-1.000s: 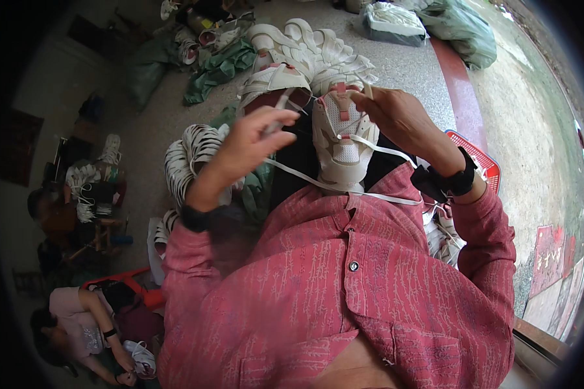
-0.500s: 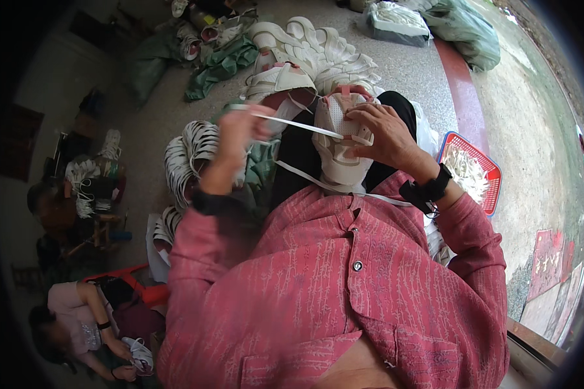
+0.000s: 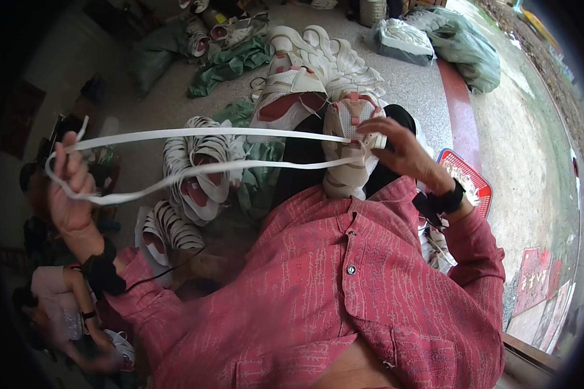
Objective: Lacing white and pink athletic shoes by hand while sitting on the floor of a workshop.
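Note:
A white and beige shoe upper [image 3: 344,174] with pink trim lies on my lap, toe toward me. My right hand [image 3: 403,154] grips its right side, fingers and thumb by the lace holes. From there a flat white shoelace [image 3: 220,131] runs far to the left in two long strands. My left hand [image 3: 75,188] is raised out at the left, closed around the lace, which loops past its fingers. One loose lace end stands up above that hand. Another upper [image 3: 291,87] with red lining sits just beyond my left knee.
Stacked white uppers [image 3: 201,165] stand on the floor to my left, more [image 3: 321,55] ahead. A red basket of laces [image 3: 480,188] is at right. Green sacks [image 3: 464,48] lie farther off. At lower left a person [image 3: 61,305] handles a white shoe.
My left hand has swung far out to the left, drawing the shoelace into a long double strand. My right hand stays at the shoe upper, its fingers shifted slightly.

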### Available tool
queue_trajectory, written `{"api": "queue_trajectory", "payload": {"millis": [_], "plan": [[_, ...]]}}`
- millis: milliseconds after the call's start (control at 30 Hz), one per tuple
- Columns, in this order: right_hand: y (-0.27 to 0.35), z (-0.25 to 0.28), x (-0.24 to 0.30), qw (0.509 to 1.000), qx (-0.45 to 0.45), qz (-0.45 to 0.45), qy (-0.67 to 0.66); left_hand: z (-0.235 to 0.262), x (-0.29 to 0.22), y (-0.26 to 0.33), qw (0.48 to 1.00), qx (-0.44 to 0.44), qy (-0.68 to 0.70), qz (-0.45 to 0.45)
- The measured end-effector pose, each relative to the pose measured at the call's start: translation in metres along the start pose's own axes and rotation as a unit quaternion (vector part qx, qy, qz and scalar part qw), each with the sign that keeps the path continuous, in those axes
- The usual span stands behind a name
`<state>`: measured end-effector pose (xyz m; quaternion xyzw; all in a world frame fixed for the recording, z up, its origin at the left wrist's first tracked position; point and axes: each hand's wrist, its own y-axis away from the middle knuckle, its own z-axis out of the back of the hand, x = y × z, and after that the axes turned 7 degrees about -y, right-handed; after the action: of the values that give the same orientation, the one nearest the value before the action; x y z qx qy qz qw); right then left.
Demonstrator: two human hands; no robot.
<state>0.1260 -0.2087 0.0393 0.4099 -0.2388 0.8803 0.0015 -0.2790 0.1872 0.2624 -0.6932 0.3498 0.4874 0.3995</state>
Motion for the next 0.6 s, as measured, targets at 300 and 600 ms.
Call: {"api": "queue_trajectory", "payload": {"millis": [300,600], "plan": [[-0.003,-0.049,0.031,0.939,0.169,0.095,0.285,-0.089,-0.008,-0.008,0.994,0.057,-0.063,-0.068],[0.101,0.090,0.084,0.642,-0.592,-0.050,-0.485,0.086,0.128,-0.030,0.924,-0.292,-0.242,0.049]]}}
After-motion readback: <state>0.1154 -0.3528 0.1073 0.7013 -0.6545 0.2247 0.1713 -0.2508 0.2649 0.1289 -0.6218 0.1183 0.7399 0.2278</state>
